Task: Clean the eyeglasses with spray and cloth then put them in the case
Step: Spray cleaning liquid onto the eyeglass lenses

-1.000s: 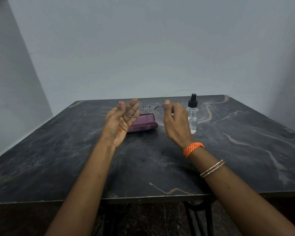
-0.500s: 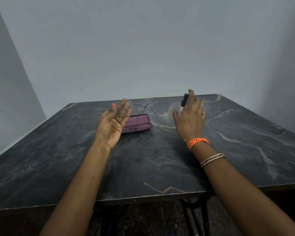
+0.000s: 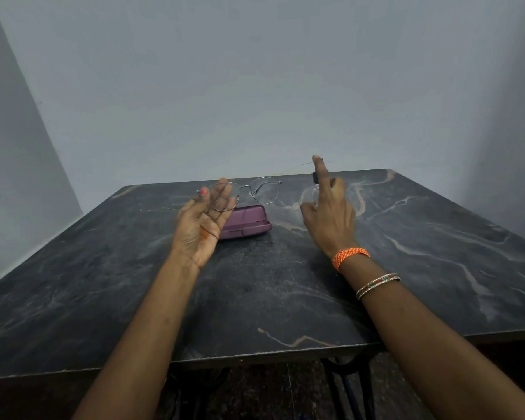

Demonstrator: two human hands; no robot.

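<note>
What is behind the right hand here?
The spray bottle: only its black cap and a bit of clear body show past the right hand. The rest is covered.

thin grey wire-metal eyeglasses [image 3: 249,190] with clear glossy lenses; just below the fingers [image 3: 222,198] a smooth, matt purple plastic-looking hard case [image 3: 246,221], on a dark veined, dull stone-look table [image 3: 255,286].

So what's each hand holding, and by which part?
The left hand holds the eyeglasses by one lens rim. The right hand grips the spray bottle round its body.
</note>
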